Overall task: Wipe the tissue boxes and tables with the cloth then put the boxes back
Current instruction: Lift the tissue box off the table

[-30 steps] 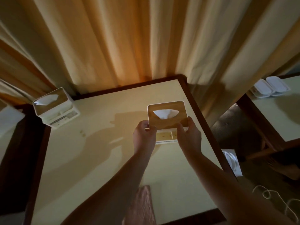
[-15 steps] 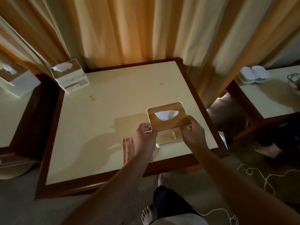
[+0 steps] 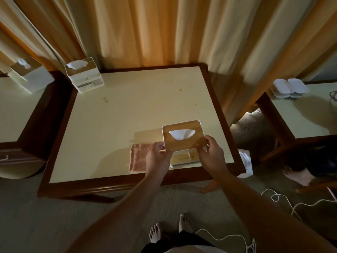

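Moved: the tissue box (image 3: 189, 143) has come back from farther along the right edge of the table (image 3: 127, 115) toward its near edge, level with the cloth (image 3: 138, 157). Over the last half second it has scarcely shifted, and only the view has drawn back.
Left hand: the left hand (image 3: 158, 156) pinches the box's near left corner, thumb on the wooden lid.
Right hand: the right hand (image 3: 209, 154) pinches the near right corner the same way.
Box place: by the table's near right corner, just right of the cloth. I cannot tell whether its base rests on the top or hangs just above it.
Cloth: flat by the near edge, its right end hidden behind the left hand. Neither hand holds it.
Step, as I judge: setting the box down to free a hand for the cloth.
Doing it well: keep the lid level and lower it square, well in from the right edge. The grip is at the lid, which may be loose, so do not tilt it. Let one hand go and steady the box with the other while wiping.
Held box contents: a white tissue (image 3: 181, 134) stands up through the lid slot. How full the box is cannot be seen.
Second box: the second box (image 3: 83, 77) stands at the table's far left corner, with a tissue poking out.
Third box: the third box (image 3: 31, 77) stands at the far right corner of the left table (image 3: 12, 110), also with a tissue showing.
Right table: white slippers (image 3: 290, 87) lie at the far left corner of the right table (image 3: 300, 121).
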